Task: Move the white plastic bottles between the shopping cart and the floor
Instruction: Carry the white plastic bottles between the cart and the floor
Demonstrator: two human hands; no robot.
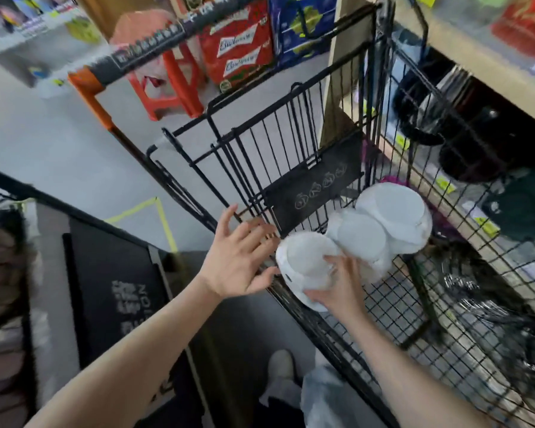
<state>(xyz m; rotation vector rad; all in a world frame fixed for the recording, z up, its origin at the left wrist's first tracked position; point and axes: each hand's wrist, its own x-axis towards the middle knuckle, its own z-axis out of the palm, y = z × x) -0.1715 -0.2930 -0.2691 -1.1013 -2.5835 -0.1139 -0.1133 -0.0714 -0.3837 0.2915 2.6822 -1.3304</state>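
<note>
The black wire shopping cart (337, 168) holds three white plastic bottles (393, 217) at its near corner, seen end-on, the nearest bottle (303, 267) raised to the rim. The right hand (340, 288) grips that one with curled fingers, while the left hand (238, 257) hovers beside it, fingers spread, holding nothing. They look rigid, smooth and probably light – slippery, so best taken around the body with both hands

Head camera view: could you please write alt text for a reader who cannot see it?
A person's right hand grips one of three white plastic bottles in a black wire shopping cart, while the open left hand reaches alongside it.
</note>
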